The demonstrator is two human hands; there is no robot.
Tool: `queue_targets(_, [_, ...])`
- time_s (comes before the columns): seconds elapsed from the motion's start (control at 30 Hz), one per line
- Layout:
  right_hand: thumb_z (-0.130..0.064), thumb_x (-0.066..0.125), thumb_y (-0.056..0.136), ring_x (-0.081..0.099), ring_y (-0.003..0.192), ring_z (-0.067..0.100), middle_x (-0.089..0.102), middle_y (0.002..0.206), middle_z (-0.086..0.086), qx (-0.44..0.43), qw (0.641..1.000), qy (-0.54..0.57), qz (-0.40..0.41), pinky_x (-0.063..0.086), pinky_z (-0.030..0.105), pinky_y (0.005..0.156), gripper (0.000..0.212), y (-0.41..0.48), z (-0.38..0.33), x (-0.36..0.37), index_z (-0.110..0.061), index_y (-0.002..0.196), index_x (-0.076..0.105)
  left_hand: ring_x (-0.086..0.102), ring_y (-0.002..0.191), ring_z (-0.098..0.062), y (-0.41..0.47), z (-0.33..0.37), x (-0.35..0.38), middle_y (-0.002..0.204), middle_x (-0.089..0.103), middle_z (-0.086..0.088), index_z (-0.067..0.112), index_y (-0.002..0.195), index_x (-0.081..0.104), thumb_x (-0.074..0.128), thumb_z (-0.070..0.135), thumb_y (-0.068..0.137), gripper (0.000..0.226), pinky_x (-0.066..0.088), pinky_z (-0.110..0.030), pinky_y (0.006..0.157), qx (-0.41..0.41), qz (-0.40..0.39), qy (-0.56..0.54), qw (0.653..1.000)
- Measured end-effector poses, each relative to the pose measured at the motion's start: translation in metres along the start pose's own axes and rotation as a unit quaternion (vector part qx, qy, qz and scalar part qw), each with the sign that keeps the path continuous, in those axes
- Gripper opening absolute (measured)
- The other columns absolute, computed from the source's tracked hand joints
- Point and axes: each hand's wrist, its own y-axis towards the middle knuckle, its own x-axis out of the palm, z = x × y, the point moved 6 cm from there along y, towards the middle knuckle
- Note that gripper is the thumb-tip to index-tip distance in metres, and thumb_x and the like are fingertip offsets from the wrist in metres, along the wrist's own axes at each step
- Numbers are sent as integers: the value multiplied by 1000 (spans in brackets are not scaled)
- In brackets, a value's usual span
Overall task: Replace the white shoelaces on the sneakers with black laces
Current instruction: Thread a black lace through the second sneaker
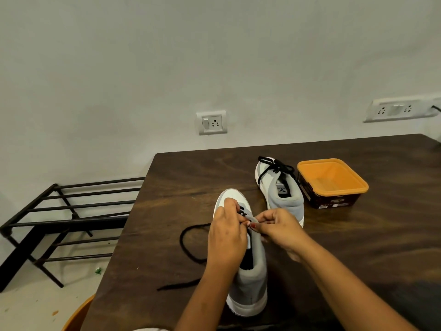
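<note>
Head view, near shoe [249,285]: on table [358,247] front, heel to camera.
L hand [226,237]: fingers curled on lace [181,240] at eyelets.
R hand [279,228]: thumb + fingers pinch shoe's tongue.
Lace rest: loose loop on table, left of shoe.
Far shoe [284,197]: black-laced, beside orange tub [331,180].

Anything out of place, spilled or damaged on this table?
Nothing stands out. The black lace loops loose on the table left of the near sneaker, which the left hand and right hand are lacing: expected. The far sneaker stands upright, already laced in black; the orange tub beside it is upright and looks empty.
</note>
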Motion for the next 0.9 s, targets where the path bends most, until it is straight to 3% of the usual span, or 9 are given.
queue_targets(0.13, [-9, 58, 93, 65, 73, 12, 71, 88, 16, 12, 999, 36, -26, 55, 21, 61, 14, -1, 0, 2, -2, 97, 70, 47, 77, -15, -1, 4, -4, 86, 50, -1, 22, 91, 34, 57, 5, 83, 29, 42, -26, 67, 23, 5, 14, 1000])
queue_targets(0.2, [-9, 50, 98, 67, 71, 12, 71, 82, 10, 22, 996, 76, -41, 57, 22, 64, 21, -2, -1, 3, -7, 95, 71, 46, 76, -12, 0, 3, -6, 86, 49, 0, 23, 90, 33, 58, 7, 84, 30, 39, -23, 66, 18, 1, 10, 1000])
queue_targets(0.33, [-7, 55, 94, 62, 66, 12, 66, 81, 15, -15, 999, 27, -17, 54, 20, 57, 12, 1, 1, 2, -5, 93, 67, 45, 78, -7, -1, 0, -5, 86, 51, 2, 26, 90, 33, 58, 10, 85, 30, 36, -17, 69, 8, -7, 9, 1000])
queue_targets(0.53, [-7, 53, 95, 58, 64, 12, 63, 72, 4, -73, 994, -53, 69, 49, 26, 55, 15, 1, -2, 0, -12, 87, 65, 48, 85, -12, -2, 6, -12, 89, 54, 8, 24, 106, 47, 66, 19, 82, 31, 41, -27, 79, 13, 12, 64, 998])
queue_targets(0.63, [-7, 41, 99, 60, 74, 13, 63, 85, 6, -17, 988, 103, 115, 53, 32, 63, 22, 2, -7, -15, -14, 87, 57, 42, 86, -9, -4, 9, -19, 94, 50, 12, 27, 111, 47, 65, 21, 84, 33, 36, -24, 83, -2, 16, 78, 997])
queue_targets(0.73, [-12, 31, 103, 64, 68, 14, 66, 74, 6, -9, 909, 389, 148, 54, 42, 75, 27, 2, -24, -51, -13, 84, 49, 35, 85, -7, -5, 8, -26, 91, 41, 14, 26, 109, 51, 67, 22, 84, 30, 31, -22, 83, -33, 36, 72, 996])
queue_targets(0.8, [-18, 29, 103, 53, 47, 8, 55, 54, -1, -48, 824, 542, 159, 55, 32, 65, 30, -2, -41, -80, -14, 78, 44, 37, 87, -5, -5, 8, -27, 92, 44, 16, 27, 110, 52, 72, 24, 80, 36, 30, -23, 84, -34, 59, 77, 995])
queue_targets(0.83, [-18, 28, 103, 42, 41, 6, 48, 51, -4, -72, 803, 569, 163, 49, 23, 51, 30, -6, -49, -93, -16, 76, 42, 39, 88, -5, -6, 7, -26, 94, 47, 16, 28, 111, 52, 75, 26, 78, 40, 30, -24, 84, -37, 68, 82, 994])
queue_targets(0.9, [-14, 27, 102, 30, 37, 4, 41, 52, -6, -112, 836, 505, 181, 27, 14, 36, 30, -9, -61, -111, -19, 77, 43, 45, 96, -8, -6, 2, -25, 102, 55, 14, 28, 116, 51, 76, 32, 76, 47, 33, -27, 87, -53, 75, 94, 991])
